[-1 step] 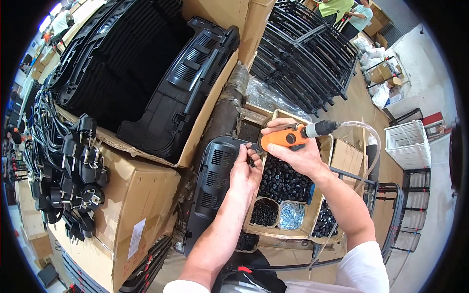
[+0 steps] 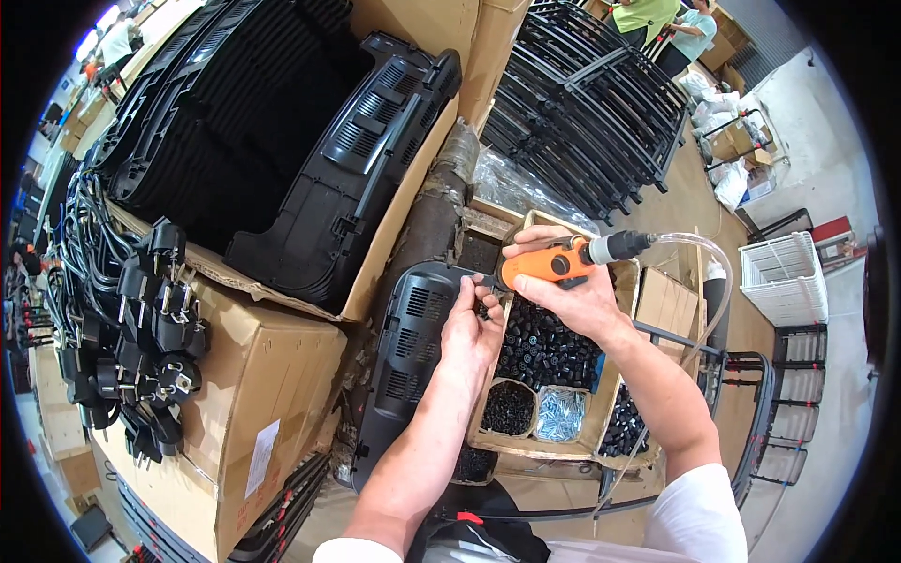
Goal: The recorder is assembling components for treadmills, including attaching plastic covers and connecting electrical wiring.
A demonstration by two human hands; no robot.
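Note:
My right hand (image 2: 587,305) is wrapped round an orange power screwdriver (image 2: 544,266) with a clear hose at its back end. The tool lies nearly level, its front end pointing left. At that front end, my left hand (image 2: 467,336) pinches with thumb and forefinger. Small black pieces (image 2: 484,306), which look like screws, show among its curled fingers; the pinched tip is too small to make out. Below and left of the left hand lies a black vented plastic panel (image 2: 405,310). Under the tool stands a parts box holding black plastic knobs (image 2: 549,347).
Beside the knobs are tubs of black screws (image 2: 510,407) and silver screws (image 2: 561,414). A carton (image 2: 282,403) with black power plugs (image 2: 155,347) stands left, near stacked black panels (image 2: 357,169). Black metal frames (image 2: 591,103) and a white basket (image 2: 784,277) lie beyond. Two people work at far right.

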